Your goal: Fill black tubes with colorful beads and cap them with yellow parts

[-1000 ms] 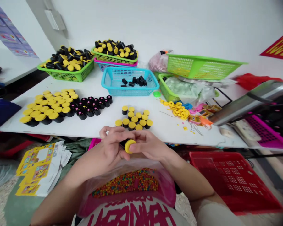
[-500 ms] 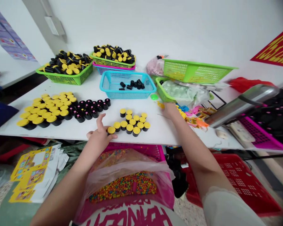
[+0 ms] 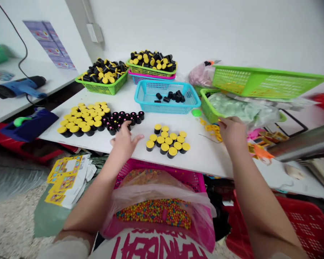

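Along the near edge of the white surface (image 3: 210,162), the person's left hand (image 3: 123,143) lies spread, its fingers (image 3: 126,125) well apart. Their tips reach the near end of a block of upended black cylinders with pink-dotted tops (image 3: 124,118); whether they touch one is hard to make out, and the hand grips nothing. To the right, the right hand (image 3: 232,132) curls downward, its fingers (image 3: 224,122) bunched close together over a scatter of flat yellow plastic rings (image 3: 210,127). The hand hides what lies beneath the fingertips, so you cannot tell whether a ring is pinched. Between the hands stands a small cluster of black cylinders with yellow caps (image 3: 166,142), with a larger block of the same capped cylinders (image 3: 81,120) further left. Farther back, a cyan plastic basket (image 3: 162,110) holds a few loose black cylinders, and two green mesh baskets (image 3: 101,91) are heaped with capped cylinders. Nearest the person, a magenta mesh basket (image 3: 135,169) carries a clear plastic bag of multicoloured beads (image 3: 153,212). A silver tube (image 3: 305,145) is cut off by the right edge.
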`<control>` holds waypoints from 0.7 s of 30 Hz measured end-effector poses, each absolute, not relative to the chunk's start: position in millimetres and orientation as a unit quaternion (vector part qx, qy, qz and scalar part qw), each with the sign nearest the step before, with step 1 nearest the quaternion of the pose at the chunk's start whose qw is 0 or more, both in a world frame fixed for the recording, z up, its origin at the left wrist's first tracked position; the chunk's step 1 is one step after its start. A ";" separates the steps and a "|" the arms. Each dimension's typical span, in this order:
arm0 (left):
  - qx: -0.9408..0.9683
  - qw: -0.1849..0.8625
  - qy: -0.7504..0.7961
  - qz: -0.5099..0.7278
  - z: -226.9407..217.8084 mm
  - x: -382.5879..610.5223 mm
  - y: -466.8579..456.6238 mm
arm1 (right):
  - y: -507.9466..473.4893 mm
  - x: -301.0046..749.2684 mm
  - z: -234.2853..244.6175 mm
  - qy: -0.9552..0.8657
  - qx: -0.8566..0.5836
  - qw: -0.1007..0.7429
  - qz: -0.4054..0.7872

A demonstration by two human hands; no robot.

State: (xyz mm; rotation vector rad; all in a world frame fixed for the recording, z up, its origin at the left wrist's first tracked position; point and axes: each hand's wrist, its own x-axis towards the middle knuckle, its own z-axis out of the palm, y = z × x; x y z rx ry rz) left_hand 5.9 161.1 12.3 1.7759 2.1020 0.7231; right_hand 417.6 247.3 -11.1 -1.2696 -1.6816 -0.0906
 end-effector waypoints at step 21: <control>0.724 0.305 0.524 0.330 37.7 -8.3 156.0 | 104.4 245.9 45.0 -0.687 -0.488 0.536 0.058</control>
